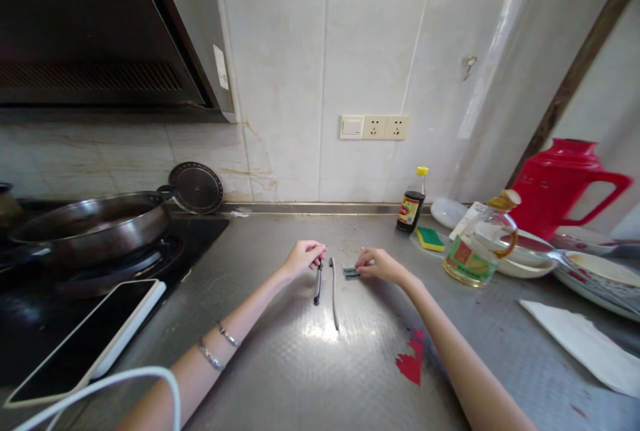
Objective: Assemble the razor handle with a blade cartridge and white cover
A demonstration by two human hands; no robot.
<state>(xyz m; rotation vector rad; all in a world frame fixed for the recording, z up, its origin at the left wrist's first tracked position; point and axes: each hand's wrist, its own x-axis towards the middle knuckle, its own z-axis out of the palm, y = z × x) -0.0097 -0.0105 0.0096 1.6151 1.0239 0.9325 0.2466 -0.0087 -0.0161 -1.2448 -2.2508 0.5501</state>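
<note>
My left hand (303, 259) is closed, its fingertips pinching the upper end of a slim black and silver pen-like object (318, 287) that points toward me on the metal counter. Just right of it lies a thin, slightly curved grey stick (335, 297), touched by neither hand. The fingers of my right hand (379, 263) are bent and pressed together at the right end of a few small dark green strips (351, 272). These strips are too small to name, and the fingertips hide part of them.
A red paper scrap (412, 359) lies in front. Rightward are a sauce bottle (411, 207), a sponge (430, 239), an oil jug (475, 251), a red thermos jug (555, 184) and dishes. Leftward are a pan (100, 224) and a phone with a white power bank (85, 344).
</note>
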